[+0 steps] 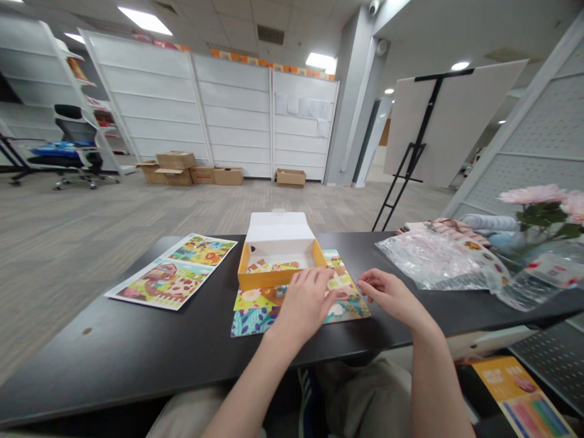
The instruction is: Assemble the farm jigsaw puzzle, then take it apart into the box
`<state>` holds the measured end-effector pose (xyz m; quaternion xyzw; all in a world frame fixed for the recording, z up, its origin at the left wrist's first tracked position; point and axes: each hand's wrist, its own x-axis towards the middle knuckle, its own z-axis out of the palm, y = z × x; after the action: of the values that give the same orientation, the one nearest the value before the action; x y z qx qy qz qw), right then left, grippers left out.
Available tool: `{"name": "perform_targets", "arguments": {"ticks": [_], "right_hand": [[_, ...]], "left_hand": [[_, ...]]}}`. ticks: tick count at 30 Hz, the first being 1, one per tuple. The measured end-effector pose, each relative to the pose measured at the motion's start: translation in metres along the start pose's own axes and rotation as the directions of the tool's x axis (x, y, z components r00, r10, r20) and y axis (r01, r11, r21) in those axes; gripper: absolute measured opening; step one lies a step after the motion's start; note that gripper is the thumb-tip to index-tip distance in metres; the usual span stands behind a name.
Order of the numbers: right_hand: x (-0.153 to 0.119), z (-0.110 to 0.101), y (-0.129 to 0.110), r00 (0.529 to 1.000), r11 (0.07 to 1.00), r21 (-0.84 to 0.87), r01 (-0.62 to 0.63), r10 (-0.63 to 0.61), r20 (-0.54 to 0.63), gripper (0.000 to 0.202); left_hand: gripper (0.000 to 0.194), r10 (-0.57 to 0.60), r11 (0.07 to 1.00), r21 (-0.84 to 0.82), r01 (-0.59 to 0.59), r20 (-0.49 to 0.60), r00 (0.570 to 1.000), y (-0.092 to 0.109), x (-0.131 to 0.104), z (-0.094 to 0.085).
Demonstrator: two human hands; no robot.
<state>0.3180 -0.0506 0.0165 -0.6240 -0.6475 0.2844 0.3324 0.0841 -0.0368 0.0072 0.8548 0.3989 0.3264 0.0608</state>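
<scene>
My left hand [306, 299] lies over a colourful picture board [255, 321], palm down with its fingers stretched forward. Whether a small piece lies under its fingertips is hidden. My right hand [389, 294] is just past the board's right edge, fingers loosely curled and thumb apart, with nothing visible in it. A yellow box [260, 280] sits on the back part of the board, its white lid [278, 226] folded back. Several flat printed pieces [285, 266] lie inside the box. One small greyish piece [280, 292] is on the board beside my left hand.
A printed picture sheet [176, 271] lies left on the black table [137, 347]. On the right are clear plastic packaging [433, 255], folded cloths [488, 224] and a clear vase [542, 277] with pink flowers. A yellow package [524, 389] is below the table at right.
</scene>
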Motion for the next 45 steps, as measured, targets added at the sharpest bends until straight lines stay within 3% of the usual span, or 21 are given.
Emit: {"name": "perform_targets", "arguments": {"ticks": [4, 7, 10, 13, 15, 17, 20, 23, 31, 37, 42, 45], "right_hand": [[0.005, 0.003, 0.011, 0.995, 0.961, -0.268, -0.074, 0.052, -0.09, 0.023], [0.008, 0.007, 0.016, 0.997, 0.932, -0.356, -0.069, 0.05, -0.063, 0.023], [0.009, 0.013, 0.016, 0.999, 0.922, -0.385, -0.046, 0.036, -0.034, 0.025], [0.011, 0.017, 0.015, 0.999, 0.91, -0.412, -0.05, 0.041, -0.029, 0.025], [0.011, 0.017, 0.014, 0.999, 0.907, -0.418, -0.052, 0.043, -0.03, 0.024], [0.011, 0.017, 0.013, 0.998, 0.912, -0.407, -0.053, 0.042, -0.036, 0.022], [0.01, 0.015, 0.011, 0.998, 0.926, -0.373, -0.059, 0.041, -0.057, 0.021], [0.01, 0.012, 0.011, 0.998, 0.943, -0.329, -0.052, 0.036, -0.055, 0.021], [0.018, 0.021, 0.014, 0.991, 0.999, -0.05, -0.008, 0.001, -0.131, 0.024], [0.02, 0.026, 0.01, 0.984, 0.997, -0.07, 0.026, -0.038, -0.172, 0.019], [0.022, 0.021, 0.011, 0.961, 0.999, 0.031, 0.042, -0.032, -0.274, 0.022], [0.021, 0.023, 0.006, 0.97, 0.991, 0.126, 0.04, -0.008, -0.243, 0.024]], "left_hand": [[0.027, -0.121, 0.979, 0.141, 0.148, -0.179, 0.976, -0.042, 0.004, -0.026], [0.027, -0.153, 0.958, 0.201, 0.203, -0.24, 0.959, -0.068, 0.005, -0.031], [0.028, -0.164, 0.95, 0.215, 0.225, -0.27, 0.949, -0.076, 0.006, -0.031], [0.023, -0.113, 0.964, 0.195, 0.182, -0.322, 0.94, -0.062, 0.007, -0.03], [0.019, -0.025, 0.985, 0.155, 0.075, -0.306, 0.952, -0.044, 0.006, -0.027], [0.017, 0.1, 0.989, 0.121, -0.083, -0.141, 0.985, -0.024, 0.003, -0.018], [0.014, 0.132, 0.982, 0.114, -0.149, 0.144, 0.981, -0.005, -0.002, 0.004], [0.017, 0.107, 0.978, 0.151, -0.146, 0.241, 0.965, -0.001, -0.004, 0.022], [0.024, 0.064, 0.981, 0.158, -0.111, 0.28, 0.958, -0.001, -0.003, 0.023], [0.023, 0.05, 0.985, 0.145, -0.092, 0.275, 0.96, -0.001, -0.005, 0.025], [0.018, 0.04, 0.996, 0.069, -0.061, 0.276, 0.96, -0.005, -0.005, 0.025], [0.034, -0.025, 0.999, -0.029, 0.032, 0.208, 0.978, -0.003, -0.003, 0.022]]}}
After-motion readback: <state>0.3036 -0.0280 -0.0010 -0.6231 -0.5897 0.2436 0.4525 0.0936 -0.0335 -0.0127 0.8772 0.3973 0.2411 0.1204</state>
